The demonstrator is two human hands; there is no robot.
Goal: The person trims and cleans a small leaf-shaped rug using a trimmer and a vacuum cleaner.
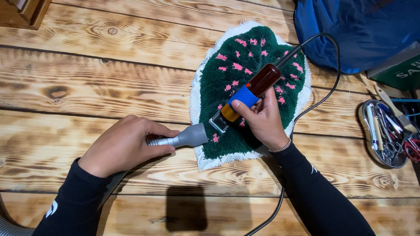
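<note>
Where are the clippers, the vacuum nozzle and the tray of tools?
Clippers [258, 85], head view, on the brown body.
Vacuum nozzle [190, 136], head view, on the grey flared mouth.
Tool tray [364, 126], head view, on the left rim.

Under my work lies a tufted, fuzzy cloth rug [258, 94] on a rough-grained wooden surface [109, 83]. My clipper [249, 94] looks glossy amber plastic; the nozzle [188, 137] is matt grey.

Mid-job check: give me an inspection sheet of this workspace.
Surface: wooden plank table, scorched grain.
Job's things: green leaf-shaped rug with pink spots, lying flat; corded clipper; grey vacuum nozzle at the rug's edge.
Clutter: metal tray of scissors and tools.
Grippers: left hand grips the nozzle; right hand grips the clipper.
Cables: black cord loops right of the rug.
Surroundings: blue bag, green box.
</note>
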